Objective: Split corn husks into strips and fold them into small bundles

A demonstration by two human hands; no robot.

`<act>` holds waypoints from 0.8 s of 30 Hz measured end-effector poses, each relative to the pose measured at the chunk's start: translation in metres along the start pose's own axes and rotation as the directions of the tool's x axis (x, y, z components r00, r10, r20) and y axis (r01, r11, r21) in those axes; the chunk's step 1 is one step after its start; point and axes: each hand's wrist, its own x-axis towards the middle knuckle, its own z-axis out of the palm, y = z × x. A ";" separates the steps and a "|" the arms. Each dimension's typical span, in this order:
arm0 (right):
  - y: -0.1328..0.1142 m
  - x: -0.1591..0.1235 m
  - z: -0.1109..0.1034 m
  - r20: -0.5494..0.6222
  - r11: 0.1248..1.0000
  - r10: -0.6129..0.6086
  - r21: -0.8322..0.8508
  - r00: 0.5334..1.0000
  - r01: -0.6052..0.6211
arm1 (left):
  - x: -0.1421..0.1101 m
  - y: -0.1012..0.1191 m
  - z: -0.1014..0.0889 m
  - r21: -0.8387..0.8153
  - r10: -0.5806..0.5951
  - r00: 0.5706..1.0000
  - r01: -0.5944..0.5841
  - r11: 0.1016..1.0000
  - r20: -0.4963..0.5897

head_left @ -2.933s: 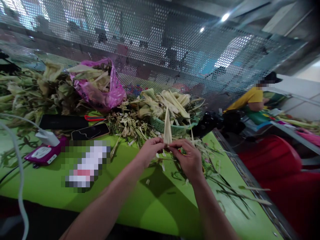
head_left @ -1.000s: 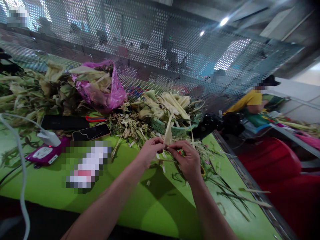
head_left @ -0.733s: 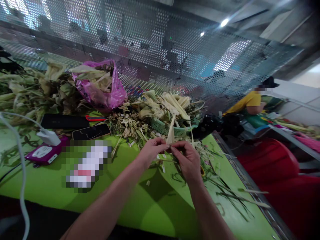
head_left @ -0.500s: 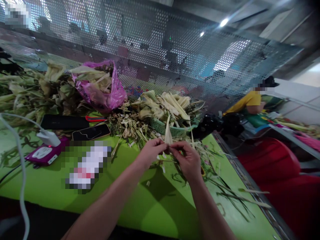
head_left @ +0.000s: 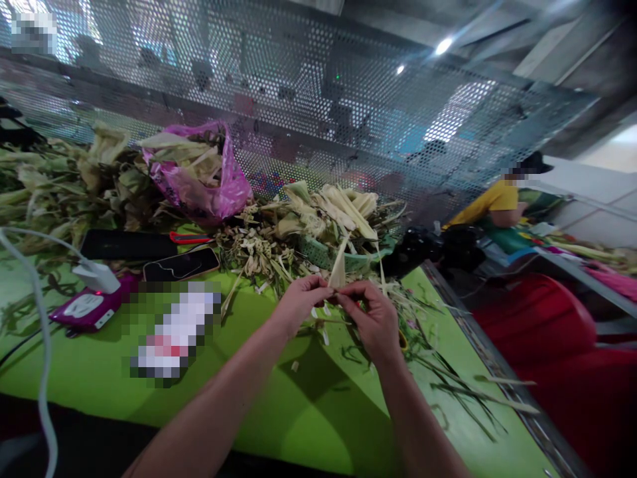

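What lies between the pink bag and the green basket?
In the head view, a heap of dried plant bits lies between bag and basket.

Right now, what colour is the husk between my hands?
The husk is pale cream; the head view shows it.

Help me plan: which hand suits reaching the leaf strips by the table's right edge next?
Probably the right hand, nearer the leaf strips; the left hand is farther. Both pinch a corn husk.

The table (head_left: 236,325) is green — screen (head_left: 279,93) (perforated) behind.
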 end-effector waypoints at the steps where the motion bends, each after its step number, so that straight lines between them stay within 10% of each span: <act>1: 0.000 0.000 0.000 0.006 0.999 0.033 0.031 0.999 -0.033 | -0.001 0.001 0.000 0.030 0.011 1.000 -0.011 0.999 0.018; 15: 0.000 0.002 -0.002 0.003 0.985 -0.138 -0.107 0.990 0.137 | -0.002 0.002 0.000 0.000 -0.023 0.999 0.023 1.000 -0.031; 24: 0.001 0.000 0.000 -0.013 0.998 -0.023 -0.053 1.000 0.023 | 0.000 0.001 0.001 -0.035 -0.009 0.999 0.007 0.999 -0.046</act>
